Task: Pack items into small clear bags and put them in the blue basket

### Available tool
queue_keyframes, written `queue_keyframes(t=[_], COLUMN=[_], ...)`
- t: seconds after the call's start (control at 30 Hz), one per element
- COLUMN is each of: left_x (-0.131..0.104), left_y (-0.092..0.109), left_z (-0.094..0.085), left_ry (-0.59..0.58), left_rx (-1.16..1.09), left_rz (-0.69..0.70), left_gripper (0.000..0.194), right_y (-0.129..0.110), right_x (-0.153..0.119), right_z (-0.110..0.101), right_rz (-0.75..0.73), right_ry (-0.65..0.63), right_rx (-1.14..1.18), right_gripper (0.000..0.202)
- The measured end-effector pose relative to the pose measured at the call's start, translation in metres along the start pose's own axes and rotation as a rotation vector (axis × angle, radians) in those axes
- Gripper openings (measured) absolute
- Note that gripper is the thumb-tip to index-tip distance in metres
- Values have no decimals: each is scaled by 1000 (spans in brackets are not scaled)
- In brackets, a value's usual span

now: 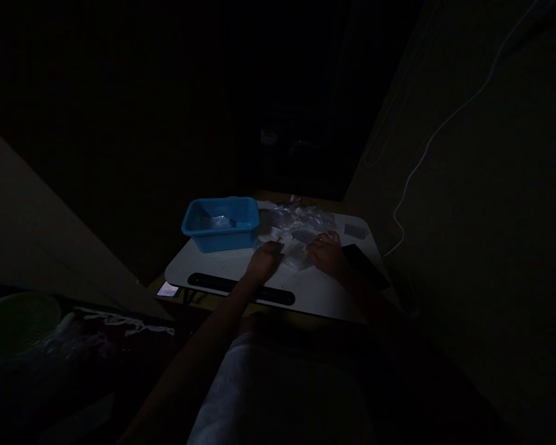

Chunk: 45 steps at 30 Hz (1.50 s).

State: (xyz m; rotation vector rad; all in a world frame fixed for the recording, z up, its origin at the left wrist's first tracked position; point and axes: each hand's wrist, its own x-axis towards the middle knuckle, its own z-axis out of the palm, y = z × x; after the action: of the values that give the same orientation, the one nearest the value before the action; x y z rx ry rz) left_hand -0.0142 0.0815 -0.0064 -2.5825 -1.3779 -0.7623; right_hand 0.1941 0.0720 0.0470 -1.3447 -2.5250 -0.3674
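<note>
In dim light, a clear plastic bag (298, 256) lies on a small white folding table (315, 295) between my two hands. My left hand (265, 262) has its fingers closed at the bag's left edge. At the opposite edge, the curled fingers of my right hand (328, 252) grip the bag. What lies inside it is too dark to make out. Just beyond my hands is a heap of crumpled clear plastic (301, 216). Left of it stands a blue plastic basin (225, 240) with something pale and shiny in it.
A dark flat object (365, 267) lies beside my right wrist, and a small grey packet (356, 231) sits behind it. A black slot (241, 288) runs along the table's near edge. Below left is a lit phone-like screen (167, 289). A white cable (426, 151) hangs at right.
</note>
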Motion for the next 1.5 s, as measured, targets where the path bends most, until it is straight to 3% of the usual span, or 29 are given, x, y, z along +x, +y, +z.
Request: queue_keyframes(t=[0.13, 0.3, 0.47, 0.63, 0.8, 0.93, 1.07, 1.27, 1.5], left_x=[1, 2, 2, -1, -6, -7, -6, -5, -3], left_y=[0, 0, 0, -1, 1, 5, 6, 5, 7], left_z=[1, -2, -1, -1, -8, -15, -17, -18, -15], left_ry=[0, -3, 1, 110, 222, 124, 38, -14, -59], left_rx=[23, 16, 17, -17, -103, -119, -155, -162, -63], left_rz=[-7, -16, -17, -76, -100, 9, 121, 130, 123], left_gripper=[25, 24, 26, 30, 26, 27, 31, 34, 18], right_y=[-5, -27, -53, -73, -85, -89, -91, -92, -91], right_x=[-21, -49, -53, -43, -33, -25, -20, -21, -22], right_z=[-12, -14, -9, -12, -12, -11, -11, -13, -11], right_rz=[-68, -83, -39, 74, 307, 439, 442, 424, 452], right_ry=[-66, -203, -297, -377, -375, -375, -383, -374, -427], right_rx=[-20, 71, 174, 189, 123, 141, 202, 228, 187], right_gripper=[22, 24, 38, 39, 37, 39, 37, 40, 41])
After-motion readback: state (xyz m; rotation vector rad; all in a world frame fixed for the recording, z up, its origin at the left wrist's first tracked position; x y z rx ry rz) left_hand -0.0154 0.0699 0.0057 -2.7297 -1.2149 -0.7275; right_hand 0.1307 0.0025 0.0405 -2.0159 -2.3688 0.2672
